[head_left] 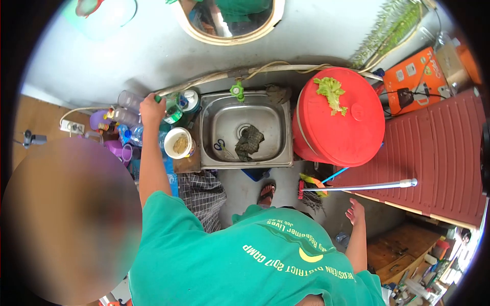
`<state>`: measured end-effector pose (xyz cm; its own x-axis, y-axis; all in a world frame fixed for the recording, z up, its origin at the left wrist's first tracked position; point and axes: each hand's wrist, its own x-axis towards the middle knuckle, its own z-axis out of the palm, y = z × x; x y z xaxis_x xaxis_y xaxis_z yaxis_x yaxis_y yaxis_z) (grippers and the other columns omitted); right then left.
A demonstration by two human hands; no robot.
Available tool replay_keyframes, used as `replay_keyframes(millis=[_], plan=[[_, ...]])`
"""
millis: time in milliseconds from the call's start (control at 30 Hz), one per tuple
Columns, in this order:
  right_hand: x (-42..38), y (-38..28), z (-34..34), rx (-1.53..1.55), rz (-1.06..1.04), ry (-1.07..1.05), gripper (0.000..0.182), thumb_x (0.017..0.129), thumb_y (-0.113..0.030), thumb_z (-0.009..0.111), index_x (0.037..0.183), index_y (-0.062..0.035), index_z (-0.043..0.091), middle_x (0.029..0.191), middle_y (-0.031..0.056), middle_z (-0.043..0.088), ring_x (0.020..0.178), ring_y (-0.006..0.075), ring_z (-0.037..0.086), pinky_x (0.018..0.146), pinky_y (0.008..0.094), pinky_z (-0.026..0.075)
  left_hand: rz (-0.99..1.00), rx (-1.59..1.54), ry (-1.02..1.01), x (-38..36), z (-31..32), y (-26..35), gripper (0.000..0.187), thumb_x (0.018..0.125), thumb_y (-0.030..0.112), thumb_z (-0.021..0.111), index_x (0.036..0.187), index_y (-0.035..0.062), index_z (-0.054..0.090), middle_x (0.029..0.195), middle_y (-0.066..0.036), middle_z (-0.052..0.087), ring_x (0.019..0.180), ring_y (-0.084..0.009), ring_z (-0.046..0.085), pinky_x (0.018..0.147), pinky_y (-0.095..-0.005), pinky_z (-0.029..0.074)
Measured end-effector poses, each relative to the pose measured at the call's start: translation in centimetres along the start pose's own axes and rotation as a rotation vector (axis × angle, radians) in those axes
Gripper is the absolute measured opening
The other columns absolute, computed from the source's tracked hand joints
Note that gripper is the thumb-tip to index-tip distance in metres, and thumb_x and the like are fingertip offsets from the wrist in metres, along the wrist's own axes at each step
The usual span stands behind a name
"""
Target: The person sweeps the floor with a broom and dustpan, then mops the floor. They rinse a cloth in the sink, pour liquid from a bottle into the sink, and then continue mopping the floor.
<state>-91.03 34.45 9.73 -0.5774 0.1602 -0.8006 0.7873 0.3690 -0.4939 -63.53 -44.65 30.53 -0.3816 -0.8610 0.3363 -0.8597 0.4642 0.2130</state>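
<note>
Hands were well apart. Left hand (151, 109) was out over the bottle clutter left of the sink (219, 115), fingers curled at a green cap (158, 99); couldn't tell whether it was clamped or just touching. Right hand (356, 211) hung free on the other side, fingers loosely spread, holding nothing. The green-labelled bottle (174, 113) sat beside that reach, behind the white tub (169, 148); couldn't confirm the cap was its own. Step in hand, my read: picking out 1 item from the clutter. Next move called for a secure grip, then a clean lift without knocking the tub or neighbouring clear bottles (136, 134).
</note>
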Motion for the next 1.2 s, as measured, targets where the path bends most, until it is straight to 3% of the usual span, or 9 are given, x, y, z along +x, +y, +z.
replay_keyframes(millis=[133, 267, 433, 633, 733, 800, 967, 1100, 1200], plan=[[-6.6, -0.3, 2.5, -0.355, -0.112, -0.211, 0.041, 0.087, -0.034, 0.065, 0.121, -0.0115, 0.060, 0.112, 0.0049, 0.060, 0.098, 0.0202, 0.056, 0.084, 0.0381, 0.048, 0.219, -0.096, 0.031, -1.2, -8.9, 3.0, 0.034, 0.076, 0.030, 0.073, 0.101, 0.0065, 0.070, 0.079, -0.020, 0.069, 0.073, -0.0361, 0.068, 0.070, -0.0434, 0.053], [-15.1, -5.0, 6.9, -0.376, -0.203, -0.417, 0.036, 0.089, -0.030, 0.064, 0.117, -0.0082, 0.063, 0.105, 0.0032, 0.065, 0.089, 0.0131, 0.057, 0.080, 0.0299, 0.047, 0.397, -0.426, -0.152, -3.7, -20.6, 10.3, 0.020, 0.076, 0.006, 0.074, 0.094, 0.0015, 0.066, 0.062, 0.000, 0.053, 0.058, -0.0048, 0.046, 0.052, -0.0229, 0.037], [-23.2, -11.8, 14.2, -0.321, -0.717, -0.690, 0.049, 0.090, -0.038, 0.066, 0.125, -0.0044, 0.059, 0.100, 0.0051, 0.066, 0.093, 0.0125, 0.060, 0.079, 0.0271, 0.048, 0.841, -0.710, -0.357, -6.3, -29.3, 20.5, 0.021, 0.073, -0.004, 0.072, 0.092, 0.0011, 0.065, 0.069, 0.006, 0.049, 0.061, -0.0014, 0.040, 0.052, -0.0202, 0.031], [-24.7, -15.0, 16.9, 0.483, -0.481, -1.182, 0.077, 0.094, -0.066, 0.041, 0.147, -0.0099, 0.032, 0.148, 0.0113, 0.033, 0.120, 0.0273, 0.050, 0.081, 0.0465, 0.053, 1.445, -0.748, -0.624, -12.4, -29.8, 33.1, 0.026, 0.066, 0.001, 0.073, 0.090, -0.0014, 0.065, 0.081, -0.008, 0.063, 0.069, -0.0172, 0.055, 0.064, -0.0290, 0.041], [-22.6, -12.1, 11.3, 0.728, -0.482, -1.284, 0.071, 0.091, -0.068, 0.045, 0.140, -0.0165, 0.044, 0.131, 0.0115, 0.054, 0.114, 0.0290, 0.057, 0.081, 0.0471, 0.055, 1.516, -1.147, -0.760, -19.5, -25.0, 39.2, 0.029, 0.069, 0.000, 0.075, 0.097, 0.0014, 0.066, 0.086, -0.008, 0.066, 0.066, -0.0138, 0.057, 0.063, -0.0243, 0.046], [-21.2, -8.8, 7.8, 0.965, -0.430, -1.129, 0.067, 0.092, -0.070, 0.039, 0.139, -0.0235, 0.045, 0.117, 0.0084, 0.064, 0.090, 0.0285, 0.066, 0.073, 0.0450, 0.058, 1.459, -1.242, -0.958, -24.5, -20.2, 42.1, 0.049, 0.070, 0.003, 0.078, 0.115, -0.0026, 0.059, 0.104, -0.013, 0.064, 0.085, -0.0160, 0.061, 0.077, -0.0288, 0.050], [-21.4, -2.6, -0.6, 1.221, -0.476, -0.783, 0.069, 0.089, -0.069, 0.047, 0.138, -0.0204, 0.046, 0.135, 0.0105, 0.053, 0.120, 0.0298, 0.055, 0.084, 0.0503, 0.056, 1.426, -1.611, -0.790, -41.0, -13.1, 49.1, 0.107, 0.065, 0.014, 0.087, 0.146, -0.0055, 0.020, 0.128, -0.020, 0.052, 0.123, -0.0302, 0.052, 0.099, -0.0421, 0.046], [-20.5, 1.3, -6.0, 1.393, -0.521, -0.770, 0.073, 0.088, -0.066, 0.052, 0.140, -0.0156, 0.043, 0.137, 0.0128, 0.049, 0.127, 0.0316, 0.049, 0.092, 0.0611, 0.051, 1.277, -1.641, -1.226, -49.3, -11.6, 54.0, 0.093, 0.071, 0.007, 0.079, 0.146, 0.0010, 0.024, 0.126, -0.016, 0.051, 0.114, -0.0242, 0.057, 0.095, -0.0377, 0.049], [-20.1, 4.7, -13.3, 1.058, -0.553, -0.477, 0.063, 0.092, -0.055, 0.057, 0.133, -0.0075, 0.050, 0.127, 0.0133, 0.057, 0.111, 0.0277, 0.061, 0.084, 0.0508, 0.057, 1.242, -1.682, -1.572, -53.2, -13.4, 56.6, 0.086, 0.074, 0.010, 0.079, 0.143, 0.0001, 0.029, 0.121, -0.013, 0.055, 0.111, -0.0211, 0.057, 0.095, -0.0359, 0.048]])
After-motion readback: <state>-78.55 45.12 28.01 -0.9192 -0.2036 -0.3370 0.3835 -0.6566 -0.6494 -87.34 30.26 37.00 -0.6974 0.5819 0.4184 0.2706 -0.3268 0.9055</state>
